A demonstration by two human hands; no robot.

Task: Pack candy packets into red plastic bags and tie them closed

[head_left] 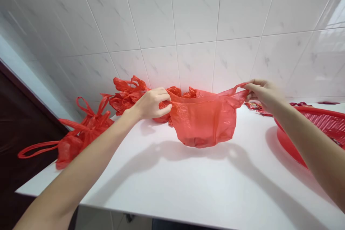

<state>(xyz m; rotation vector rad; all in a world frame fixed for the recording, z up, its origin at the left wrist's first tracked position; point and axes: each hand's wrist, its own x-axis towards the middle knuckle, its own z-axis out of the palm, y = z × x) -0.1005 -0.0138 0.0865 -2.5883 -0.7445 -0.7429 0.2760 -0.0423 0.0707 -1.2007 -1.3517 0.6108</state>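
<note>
A thin red plastic bag (pixel 202 124) is stretched out between my two hands above the white table. My left hand (pixel 155 103) pinches its upper left side near the handle. At the other side, my right hand (pixel 260 93) grips the right handle with fingers closed. The bag's mouth faces up and its lower part hangs down, with a darker patch at the bottom that I cannot make out. Behind my left hand lies a heap of crumpled red plastic bags (pixel 125 97). Closer on the left, more red bags with looped handles (pixel 86 129) sit bunched up.
On the right stands a red plastic basket (pixel 320 115) with a mesh wall, partly hidden by my right forearm. Small red packets (pixel 253 106) lie behind it. A white tiled wall (pixel 194 18) closes off the back of the white table (pixel 167 187). The table's front edge runs along the bottom.
</note>
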